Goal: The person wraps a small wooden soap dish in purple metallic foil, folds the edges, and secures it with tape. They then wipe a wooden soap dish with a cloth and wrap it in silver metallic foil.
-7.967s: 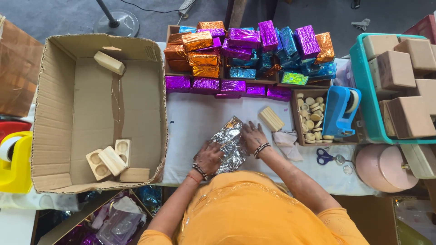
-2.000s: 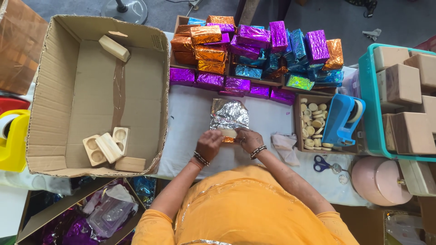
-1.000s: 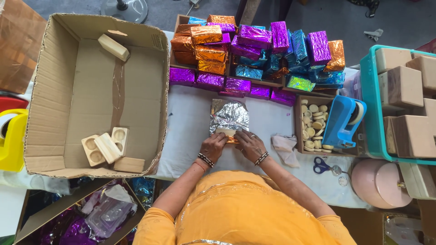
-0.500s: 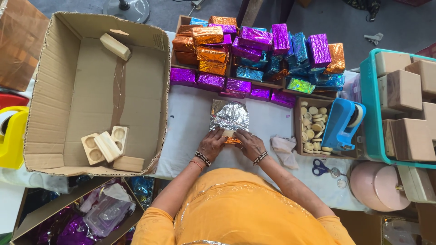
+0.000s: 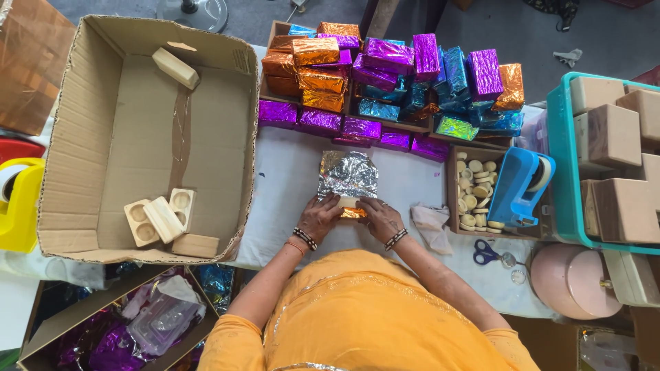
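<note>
We find both hands, left hand (image 5: 318,216) and right hand (image 5: 380,218), pressed on the silver foil sheet (image 5: 348,175). Beyond the fingertips, past the foil, the row of purple foil-wrapped blocks (image 5: 344,127) bars the way. Left of the fingers the white cloth (image 5: 289,185) lies open up to the cardboard box (image 5: 244,137) wall. Right of them, a crumpled rag (image 5: 431,223) and a tray of small discs (image 5: 474,192) crowd close.

Hands: two, bare, close together, palms down.
Left hand (image 5: 319,216) and right hand (image 5: 380,217) lie side by side, fingers curled forward; forearms angle inward, banded wrists.
</note>
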